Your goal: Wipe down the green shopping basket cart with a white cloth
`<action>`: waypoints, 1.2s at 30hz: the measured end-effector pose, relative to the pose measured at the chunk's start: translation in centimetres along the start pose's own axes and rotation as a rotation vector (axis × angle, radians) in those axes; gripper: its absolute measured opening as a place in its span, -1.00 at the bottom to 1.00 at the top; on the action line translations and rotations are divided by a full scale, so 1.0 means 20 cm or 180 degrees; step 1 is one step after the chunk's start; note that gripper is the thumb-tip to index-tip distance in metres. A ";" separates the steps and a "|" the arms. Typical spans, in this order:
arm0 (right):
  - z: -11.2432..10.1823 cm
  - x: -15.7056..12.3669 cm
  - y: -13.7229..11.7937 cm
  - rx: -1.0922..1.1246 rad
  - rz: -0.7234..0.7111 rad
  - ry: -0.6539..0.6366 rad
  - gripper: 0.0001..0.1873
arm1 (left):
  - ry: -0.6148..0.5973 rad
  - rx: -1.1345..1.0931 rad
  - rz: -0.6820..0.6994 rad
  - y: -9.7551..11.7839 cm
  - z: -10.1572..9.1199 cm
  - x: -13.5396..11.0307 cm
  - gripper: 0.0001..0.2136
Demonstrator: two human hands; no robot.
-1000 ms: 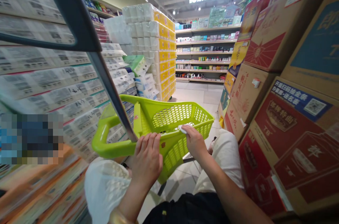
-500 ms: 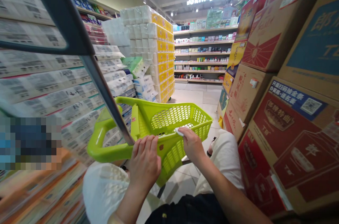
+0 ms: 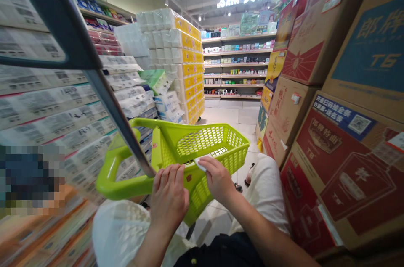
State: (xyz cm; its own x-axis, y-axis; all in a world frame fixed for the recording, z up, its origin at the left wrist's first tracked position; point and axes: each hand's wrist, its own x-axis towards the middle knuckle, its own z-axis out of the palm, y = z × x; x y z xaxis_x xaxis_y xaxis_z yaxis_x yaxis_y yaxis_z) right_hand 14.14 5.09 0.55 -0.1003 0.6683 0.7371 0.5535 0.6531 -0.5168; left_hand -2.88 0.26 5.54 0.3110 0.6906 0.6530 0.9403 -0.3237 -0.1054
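Note:
A lime-green plastic shopping cart basket [image 3: 217,141] stands in front of me in a store aisle. My left hand [image 3: 168,197] rests flat on the near rim of the basket, fingers stretched together and holding nothing. My right hand [image 3: 216,178] is closed on a small white cloth [image 3: 201,162], pressing it against the basket's near rim. My knees in light trousers [image 3: 267,187] show beneath both arms.
Stacked cardboard boxes [image 3: 331,103] wall the right side. Shelves of tissue packs [image 3: 63,107] and a dark metal bar [image 3: 94,82] fill the left. A tall stack of toilet paper [image 3: 179,56] stands ahead, with product shelves [image 3: 236,69] at the back across the tiled floor [image 3: 233,113].
The view has shifted slightly, so cart and hands sit lower left. My right hand has slid the white cloth leftward along the rim, nearer my left hand.

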 end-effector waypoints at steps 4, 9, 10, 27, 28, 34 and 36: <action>-0.02 0.00 0.02 0.0033 0.0139 0.0035 -0.52 | -0.0005 -0.0042 0.0029 0.00 0.00 0.00 -0.58; -0.02 0.00 0.03 -0.0136 0.0318 0.0208 -0.53 | 0.0009 -0.0023 0.0017 0.00 0.00 0.00 -0.59; -0.02 0.00 0.02 -0.0079 0.0209 0.0153 -0.52 | 0.0021 -0.0027 0.0022 0.00 0.00 0.00 -0.58; -0.03 -0.02 0.04 0.0012 0.0157 0.0175 -0.52 | 0.0162 -0.0018 0.0164 -0.03 0.03 -0.01 -0.55; -0.04 -0.02 0.05 -0.0045 0.0254 0.0250 -0.53 | 0.0178 -0.0018 0.0170 -0.03 0.03 -0.01 -0.54; -0.02 -0.03 0.01 -0.0017 0.0072 0.0197 -0.52 | 0.0109 -0.0033 0.0119 -0.03 0.02 0.00 -0.59; -0.02 -0.04 0.00 0.0057 -0.0097 0.0100 -0.52 | 0.0097 -0.0048 0.0111 -0.02 0.02 0.00 -0.59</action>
State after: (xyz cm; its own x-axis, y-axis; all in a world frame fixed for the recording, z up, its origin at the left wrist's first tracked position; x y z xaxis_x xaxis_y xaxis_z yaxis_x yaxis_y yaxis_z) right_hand 14.44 4.42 0.19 -0.0907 0.6366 0.7658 0.5356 0.6795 -0.5014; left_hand -3.30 0.59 5.26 0.3391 0.6587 0.6717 0.9266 -0.3573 -0.1174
